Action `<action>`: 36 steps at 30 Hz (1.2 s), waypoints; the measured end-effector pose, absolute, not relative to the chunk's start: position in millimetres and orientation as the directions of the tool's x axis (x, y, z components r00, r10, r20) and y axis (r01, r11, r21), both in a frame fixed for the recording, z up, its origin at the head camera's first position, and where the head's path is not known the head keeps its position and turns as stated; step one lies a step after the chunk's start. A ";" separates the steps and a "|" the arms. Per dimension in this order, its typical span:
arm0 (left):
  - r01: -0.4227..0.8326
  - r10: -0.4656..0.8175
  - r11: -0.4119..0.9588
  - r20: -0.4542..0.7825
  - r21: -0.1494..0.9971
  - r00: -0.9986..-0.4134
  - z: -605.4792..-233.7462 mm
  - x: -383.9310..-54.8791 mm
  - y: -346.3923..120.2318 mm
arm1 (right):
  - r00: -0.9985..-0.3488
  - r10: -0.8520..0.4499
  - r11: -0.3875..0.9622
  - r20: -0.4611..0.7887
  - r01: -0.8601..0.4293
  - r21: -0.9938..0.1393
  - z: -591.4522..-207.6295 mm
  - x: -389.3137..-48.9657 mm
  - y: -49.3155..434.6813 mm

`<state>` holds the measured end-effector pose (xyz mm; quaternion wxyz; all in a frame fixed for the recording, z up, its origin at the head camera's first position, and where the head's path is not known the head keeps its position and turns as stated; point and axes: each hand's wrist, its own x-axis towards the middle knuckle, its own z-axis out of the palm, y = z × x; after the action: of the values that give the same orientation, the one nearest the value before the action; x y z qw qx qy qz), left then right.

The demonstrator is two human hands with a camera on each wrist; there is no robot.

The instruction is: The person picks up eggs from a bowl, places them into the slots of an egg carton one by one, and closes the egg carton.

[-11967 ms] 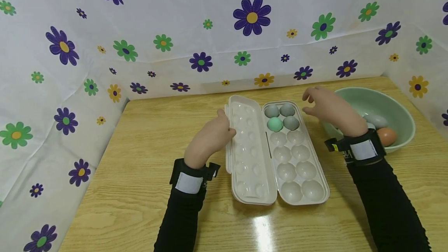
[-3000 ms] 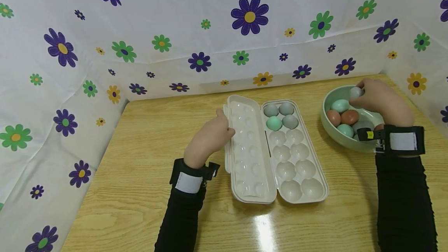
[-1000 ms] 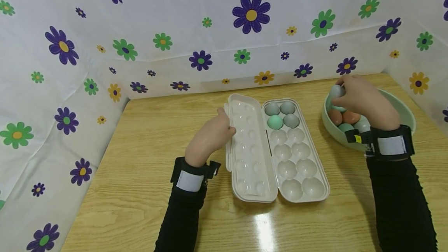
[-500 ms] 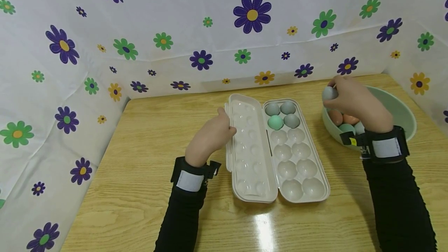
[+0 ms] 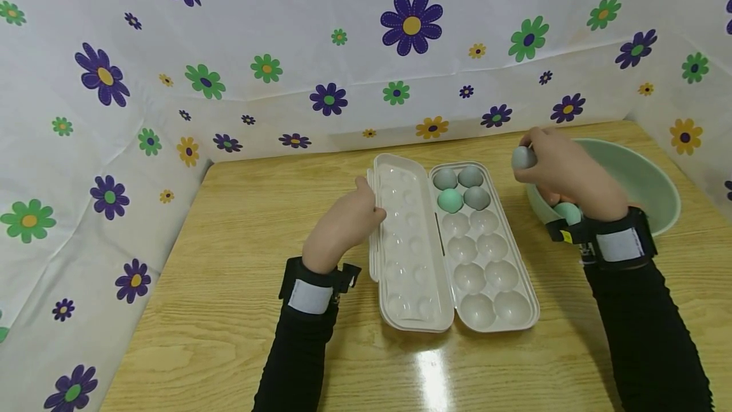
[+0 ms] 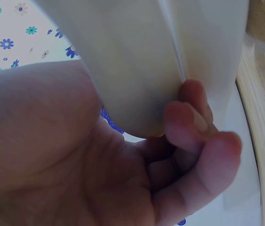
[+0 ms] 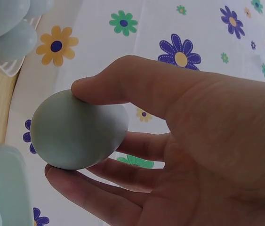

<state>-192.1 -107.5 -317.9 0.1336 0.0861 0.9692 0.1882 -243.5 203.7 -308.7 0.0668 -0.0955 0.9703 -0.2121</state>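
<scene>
My right hand [image 5: 563, 164] pinches a grey-blue egg [image 7: 78, 129] between thumb and fingertips, in the air between the green bowl [image 5: 657, 189] and the egg carton [image 5: 517, 253]. The white plastic carton lies open in the middle of the table. At its far end sit three grey eggs [image 5: 476, 198] and one mint-green egg [image 5: 450, 201]; the nearer cups hold nothing. On the left, my left hand [image 5: 343, 231] grips the outer edge of the carton's lid [image 6: 127, 61], fingers curled round it. The right hand and wrist partly cover the eggs in the bowl.
Inside the bowl, a green egg [image 5: 568, 212] and a brown egg [image 5: 549, 196] show beside the right wrist. The wooden table [image 5: 240, 259] runs back to a white flowered cloth [image 5: 274, 24] that stands along the back and both sides.
My right hand, empty 12 seconds ago, holds the grey-blue egg and has carried it left from over the bowl toward the carton. The left hand and carton have stayed put.
</scene>
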 end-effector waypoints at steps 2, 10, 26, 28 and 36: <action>0.114 0.216 0.914 -0.229 0.388 -0.949 -317.9 -192.2 -107.4 | -0.972 -0.220 0.892 -0.085 -0.165 -0.420 -309.1 -243.1 201.3; 0.112 0.216 0.914 -0.233 0.391 -0.948 -318.0 -192.1 -107.5 | -0.968 -0.238 0.892 -0.083 -0.184 -0.414 -312.3 -243.0 189.6; 0.123 0.224 0.911 -0.223 0.394 -0.949 -318.2 -192.3 -107.9 | -0.953 -0.282 0.894 -0.107 -0.221 -0.389 -318.7 -241.0 165.5; 0.125 0.226 0.910 -0.221 0.396 -0.949 -318.1 -192.2 -108.1 | -0.951 -0.292 0.892 -0.104 -0.231 -0.389 -319.3 -240.3 163.3; 0.129 0.229 0.910 -0.219 0.393 -0.948 -316.8 -191.7 -108.1 | -0.941 -0.327 0.886 -0.087 -0.273 -0.375 -325.3 -239.4 156.6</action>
<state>-191.7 -108.1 -316.8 0.1313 0.0925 0.9685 0.1904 -239.4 156.6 -325.3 0.0743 -0.1551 0.9682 -0.1816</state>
